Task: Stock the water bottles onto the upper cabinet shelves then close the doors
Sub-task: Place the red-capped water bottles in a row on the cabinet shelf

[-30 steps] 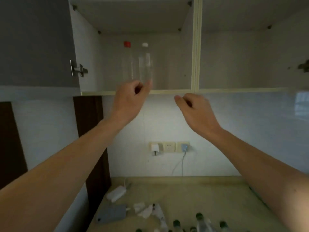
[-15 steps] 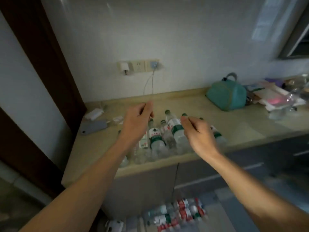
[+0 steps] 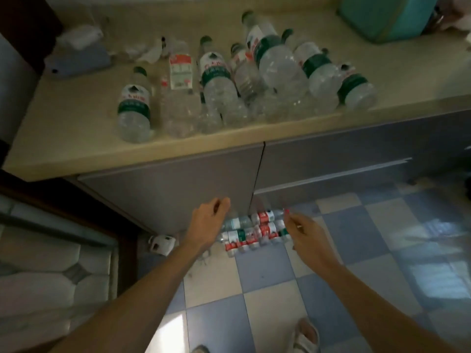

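Barely begun by the look of it: both hands, left hand (image 3: 207, 219) and right hand (image 3: 304, 231), loosely curled and empty, just above floor bottles (image 3: 254, 231), more bottles (image 3: 275, 67) lying unstocked on desk (image 3: 76, 146) beyond.

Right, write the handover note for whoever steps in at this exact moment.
Left hand: loosely curled, holds nothing, reaching down toward the floor bottles.
Right hand: fingers curled near a red cap at the pile's right end; a grip is not clear.
Bottles: a row lies on the countertop, green-label bottle at the left end; a red-label pile lies on the floor against the lower cabinet.
Done: cannot tell, the upper shelves are out of view.
Left: shelve counter and floor bottles, then close the doors.
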`<action>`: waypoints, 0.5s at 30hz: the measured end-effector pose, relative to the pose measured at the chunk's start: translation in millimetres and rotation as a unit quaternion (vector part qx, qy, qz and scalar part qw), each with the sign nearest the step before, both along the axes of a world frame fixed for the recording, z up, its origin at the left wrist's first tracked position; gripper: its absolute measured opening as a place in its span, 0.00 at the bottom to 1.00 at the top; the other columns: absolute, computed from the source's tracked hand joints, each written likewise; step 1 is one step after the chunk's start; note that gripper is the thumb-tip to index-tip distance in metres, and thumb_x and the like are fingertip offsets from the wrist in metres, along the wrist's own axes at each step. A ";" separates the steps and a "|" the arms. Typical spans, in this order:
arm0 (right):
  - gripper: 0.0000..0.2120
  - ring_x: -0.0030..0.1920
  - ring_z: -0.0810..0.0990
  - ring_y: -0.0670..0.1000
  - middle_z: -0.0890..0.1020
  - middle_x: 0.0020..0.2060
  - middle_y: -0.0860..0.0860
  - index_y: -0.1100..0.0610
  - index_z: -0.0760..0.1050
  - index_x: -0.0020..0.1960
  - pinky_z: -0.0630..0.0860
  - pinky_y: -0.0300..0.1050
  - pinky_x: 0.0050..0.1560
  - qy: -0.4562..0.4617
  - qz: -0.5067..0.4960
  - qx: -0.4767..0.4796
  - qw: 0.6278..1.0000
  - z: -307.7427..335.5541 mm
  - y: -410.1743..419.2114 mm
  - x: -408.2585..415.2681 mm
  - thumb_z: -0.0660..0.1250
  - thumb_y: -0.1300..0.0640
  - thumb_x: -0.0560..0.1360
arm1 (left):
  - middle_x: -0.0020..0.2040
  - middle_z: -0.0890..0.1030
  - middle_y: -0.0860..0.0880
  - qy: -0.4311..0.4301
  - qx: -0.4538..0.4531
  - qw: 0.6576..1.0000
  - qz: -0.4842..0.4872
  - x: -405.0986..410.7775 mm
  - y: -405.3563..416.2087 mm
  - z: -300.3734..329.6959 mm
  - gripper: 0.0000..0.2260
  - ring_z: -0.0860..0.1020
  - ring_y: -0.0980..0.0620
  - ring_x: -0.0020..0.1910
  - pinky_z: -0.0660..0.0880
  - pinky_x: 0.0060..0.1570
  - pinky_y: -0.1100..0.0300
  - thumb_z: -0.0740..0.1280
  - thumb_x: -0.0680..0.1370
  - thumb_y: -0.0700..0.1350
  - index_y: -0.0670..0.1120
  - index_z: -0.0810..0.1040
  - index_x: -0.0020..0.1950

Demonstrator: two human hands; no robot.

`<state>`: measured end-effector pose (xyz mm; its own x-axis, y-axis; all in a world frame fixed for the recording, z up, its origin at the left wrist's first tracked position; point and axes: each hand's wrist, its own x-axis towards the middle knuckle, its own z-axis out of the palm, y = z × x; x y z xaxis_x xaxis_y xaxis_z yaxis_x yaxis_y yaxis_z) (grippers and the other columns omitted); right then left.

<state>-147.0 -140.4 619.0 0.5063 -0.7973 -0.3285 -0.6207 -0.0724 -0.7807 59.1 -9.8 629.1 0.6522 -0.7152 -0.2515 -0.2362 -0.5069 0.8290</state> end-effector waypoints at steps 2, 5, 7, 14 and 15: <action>0.12 0.36 0.76 0.63 0.79 0.38 0.61 0.63 0.77 0.49 0.79 0.58 0.41 0.015 0.008 0.008 1.000 -54.7 -12.3 -6.0 0.60 0.56 0.83 | 0.38 0.80 0.42 0.011 0.025 0.999 0.032 -3.4 -0.2 -65.3 0.18 0.76 0.48 0.37 0.75 0.42 0.49 0.60 0.84 0.51 0.40 0.77 0.43; 0.11 0.39 0.79 0.58 0.81 0.40 0.55 0.51 0.77 0.45 0.81 0.61 0.48 0.037 0.005 0.032 0.999 -138.1 -33.3 -16.1 0.60 0.55 0.84 | 0.36 0.80 0.48 0.024 0.052 0.995 0.081 -11.7 -3.5 -163.7 0.13 0.79 0.48 0.36 0.75 0.39 0.52 0.62 0.83 0.51 0.47 0.76 0.41; 0.11 0.41 0.81 0.55 0.80 0.40 0.49 0.47 0.75 0.44 0.81 0.60 0.48 0.050 -0.007 0.044 0.998 -195.4 -48.9 -22.5 0.60 0.54 0.83 | 0.35 0.79 0.50 0.043 0.063 0.990 0.117 -20.3 -9.2 -226.7 0.12 0.79 0.48 0.35 0.76 0.35 0.52 0.63 0.83 0.50 0.50 0.75 0.41; 0.07 0.42 0.81 0.55 0.80 0.40 0.51 0.54 0.76 0.51 0.82 0.60 0.48 0.078 -0.067 0.088 0.991 -392.9 -105.6 -24.0 0.60 0.54 0.83 | 0.47 0.81 0.45 0.056 0.073 0.977 0.194 -40.0 -36.3 -423.7 0.11 0.79 0.47 0.46 0.73 0.39 0.63 0.67 0.81 0.50 0.43 0.78 0.55; 0.06 0.43 0.82 0.55 0.81 0.41 0.52 0.52 0.75 0.51 0.83 0.58 0.46 0.073 -0.077 0.087 0.991 -418.3 -113.3 -22.3 0.60 0.54 0.82 | 0.47 0.81 0.46 0.047 0.078 0.975 0.201 -37.9 -38.9 -446.6 0.13 0.79 0.48 0.46 0.71 0.39 0.66 0.68 0.81 0.50 0.41 0.78 0.57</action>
